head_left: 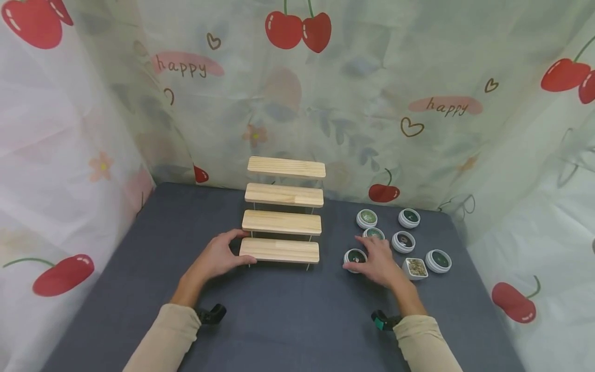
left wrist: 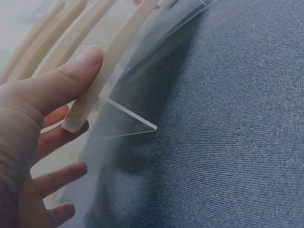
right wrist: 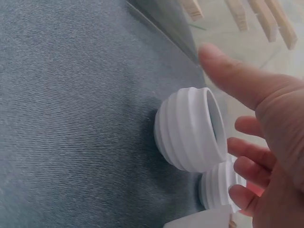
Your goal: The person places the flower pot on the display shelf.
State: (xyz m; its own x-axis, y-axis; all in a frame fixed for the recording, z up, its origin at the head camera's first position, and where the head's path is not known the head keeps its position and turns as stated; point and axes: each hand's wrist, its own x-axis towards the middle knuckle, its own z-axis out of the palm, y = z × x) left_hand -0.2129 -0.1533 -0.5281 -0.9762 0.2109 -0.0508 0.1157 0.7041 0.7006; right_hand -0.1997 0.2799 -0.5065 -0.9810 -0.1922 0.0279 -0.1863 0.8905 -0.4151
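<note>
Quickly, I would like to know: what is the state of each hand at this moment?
Left hand: closed, holding the lowest shelf at its left end.
Right hand: open, over a white pot, holding nothing.

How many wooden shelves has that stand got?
4, rising like stairs: the bottom shelf in front, gripped by the left hand; then the second, third and top shelf behind. None seems hidden.

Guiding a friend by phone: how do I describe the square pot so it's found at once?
On the dark tabletop, look right of the four-tier wooden stand to the cluster of white pots. Between the right hand and the rightmost round pot sits the square pot, the only one with corners.
</note>
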